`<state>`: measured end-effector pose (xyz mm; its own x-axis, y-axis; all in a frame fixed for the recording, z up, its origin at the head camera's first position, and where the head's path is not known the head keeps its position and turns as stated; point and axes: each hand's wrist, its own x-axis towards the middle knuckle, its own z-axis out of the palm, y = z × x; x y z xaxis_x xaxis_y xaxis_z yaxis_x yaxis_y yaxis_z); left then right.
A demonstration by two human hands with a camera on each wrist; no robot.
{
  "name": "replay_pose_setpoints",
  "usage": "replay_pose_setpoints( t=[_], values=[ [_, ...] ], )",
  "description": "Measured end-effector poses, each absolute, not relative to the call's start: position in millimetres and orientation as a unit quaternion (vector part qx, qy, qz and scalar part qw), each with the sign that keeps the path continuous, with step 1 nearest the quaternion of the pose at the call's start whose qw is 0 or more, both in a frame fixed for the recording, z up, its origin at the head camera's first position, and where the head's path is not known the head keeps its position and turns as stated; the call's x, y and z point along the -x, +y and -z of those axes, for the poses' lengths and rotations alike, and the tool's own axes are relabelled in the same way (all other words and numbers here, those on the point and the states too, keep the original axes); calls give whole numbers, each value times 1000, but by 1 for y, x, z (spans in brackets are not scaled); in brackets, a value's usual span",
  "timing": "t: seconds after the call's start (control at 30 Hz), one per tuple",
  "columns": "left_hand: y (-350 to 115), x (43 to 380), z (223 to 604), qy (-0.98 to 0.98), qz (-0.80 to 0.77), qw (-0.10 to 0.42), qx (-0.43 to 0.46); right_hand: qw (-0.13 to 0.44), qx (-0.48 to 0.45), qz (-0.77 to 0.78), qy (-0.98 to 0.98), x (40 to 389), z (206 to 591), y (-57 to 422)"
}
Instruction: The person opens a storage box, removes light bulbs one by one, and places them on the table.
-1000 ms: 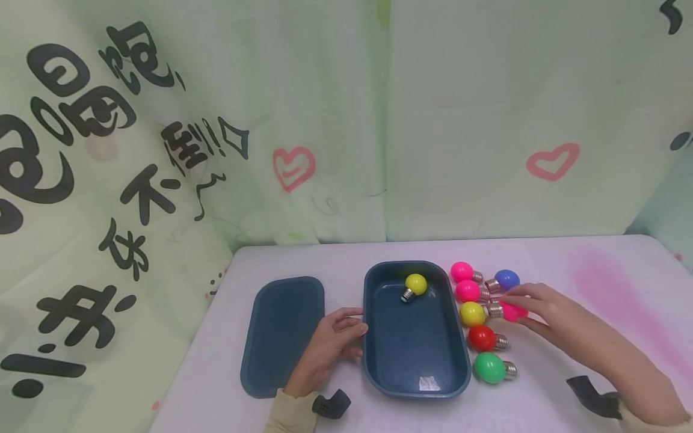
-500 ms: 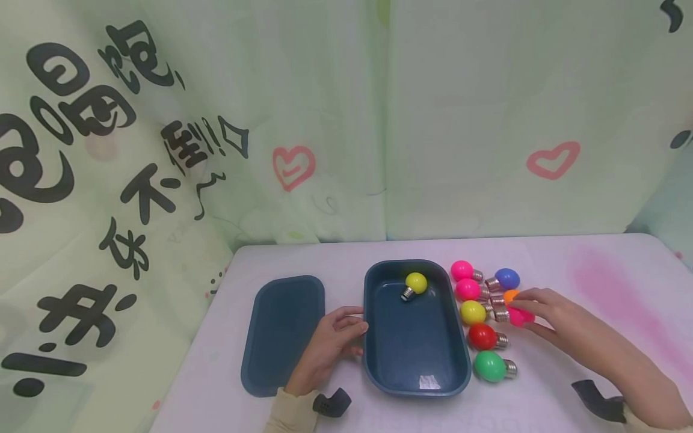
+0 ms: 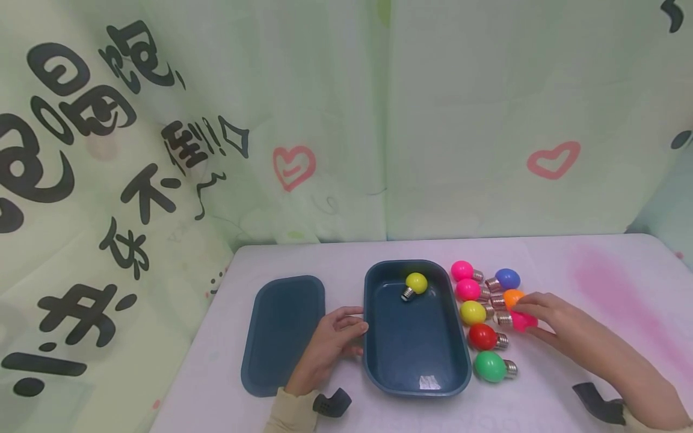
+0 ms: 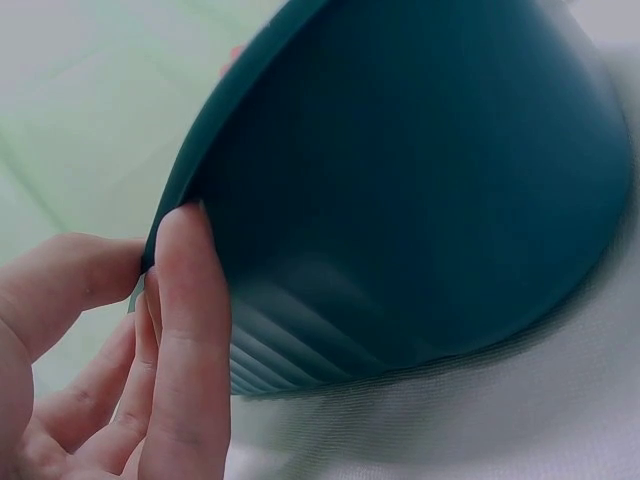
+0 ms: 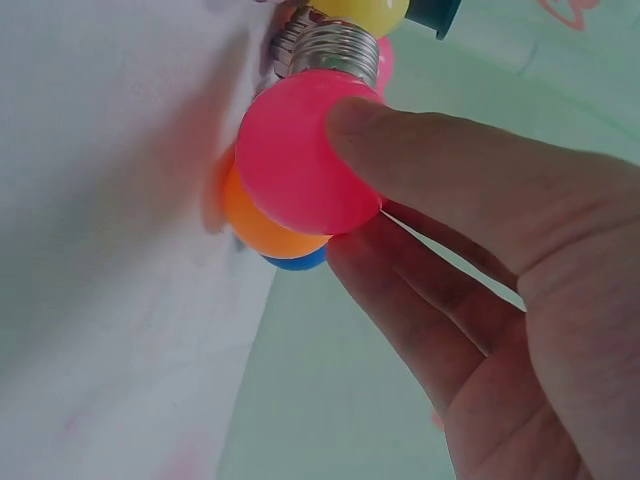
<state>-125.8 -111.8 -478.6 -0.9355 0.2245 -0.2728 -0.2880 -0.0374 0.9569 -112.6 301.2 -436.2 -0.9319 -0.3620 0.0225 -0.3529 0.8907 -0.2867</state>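
Observation:
My right hand (image 3: 557, 319) pinches a pink light bulb (image 5: 300, 150) by its globe, thumb on one side and fingers on the other. Its metal screw base (image 3: 503, 318) points left, towards a yellow bulb (image 3: 473, 313). Just behind the pinched bulb lies an orange bulb (image 3: 512, 298), partly covered by the fingers. A dark blue plastic box (image 3: 417, 361) stands between the hands with one yellow bulb (image 3: 415, 282) inside. My left hand (image 3: 332, 343) holds the box's left rim, its thumb and fingers at the edge and outer wall (image 4: 400, 200).
Right of the box lie two pink bulbs (image 3: 468, 290), a blue bulb (image 3: 508, 278), a red bulb (image 3: 482, 337) and a green bulb (image 3: 489, 367). The flat blue lid (image 3: 284, 325) is left of the box. A printed curtain (image 3: 460, 120) hangs behind the table.
My right hand has shifted slightly right and down with the pink bulb, drawing it away from the yellow one and uncovering the orange bulb. The left hand and box stay put.

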Motion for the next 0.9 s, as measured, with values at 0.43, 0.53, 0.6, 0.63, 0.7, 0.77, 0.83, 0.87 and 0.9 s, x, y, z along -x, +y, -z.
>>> replay_pose_setpoints(
  t=[0.43, 0.53, 0.6, 0.63, 0.7, 0.77, 0.83, 0.87, 0.9],
  values=[
    [-113, 125, 478, 675, -716, 176, 24, 34, 184, 145, 972, 116, 445, 303],
    [-113, 125, 478, 674, -717, 177, 23, 35, 186, 142, 972, 116, 446, 302],
    [-113, 125, 478, 671, -720, 178, 22, 36, 186, 140, 972, 117, 446, 302],
    [-112, 125, 478, 669, -721, 179, 22, 36, 186, 139, 972, 117, 447, 302],
    [-112, 125, 478, 666, -723, 180, 21, 37, 185, 138, 972, 117, 447, 302],
    [-112, 125, 477, 665, -725, 180, 20, 38, 184, 135, 973, 117, 447, 302],
    [-112, 125, 477, 665, -725, 180, 20, 38, 183, 133, 973, 117, 446, 301],
    [-112, 125, 477, 664, -725, 180, 19, 38, 183, 132, 974, 117, 446, 301],
    [-112, 125, 477, 664, -726, 180, 19, 37, 182, 131, 974, 117, 445, 301]
  ],
)
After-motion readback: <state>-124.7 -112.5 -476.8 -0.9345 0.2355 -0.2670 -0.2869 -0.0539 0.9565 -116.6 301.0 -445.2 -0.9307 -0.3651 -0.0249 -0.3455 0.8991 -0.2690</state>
